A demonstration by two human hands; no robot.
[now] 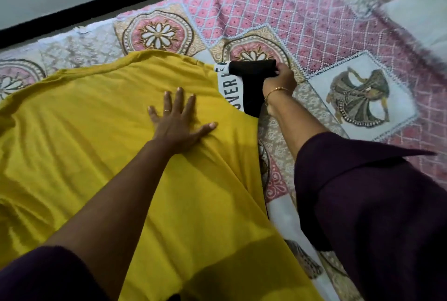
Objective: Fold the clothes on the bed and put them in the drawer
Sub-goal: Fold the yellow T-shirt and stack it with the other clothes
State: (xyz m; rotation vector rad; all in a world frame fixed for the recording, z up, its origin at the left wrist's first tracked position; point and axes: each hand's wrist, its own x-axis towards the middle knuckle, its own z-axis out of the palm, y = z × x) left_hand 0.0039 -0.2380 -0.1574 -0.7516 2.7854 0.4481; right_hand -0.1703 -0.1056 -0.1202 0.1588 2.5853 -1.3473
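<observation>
Head view showed the bed [314, 22] under its patterned pink cover, and across its near side a large yellow garment [96, 131] lay spread, not yet folded. Beside its far right edge sat a small black garment [251, 87] with a white lettered band. The left hand [179, 119] pressed flat on the yellow cloth, fingers straight and splayed. The right hand [280, 78] gripped the black piece's rolled end. Folding looked barely begun; next, the black piece probably needed lifting clear. No drawer was visible.
</observation>
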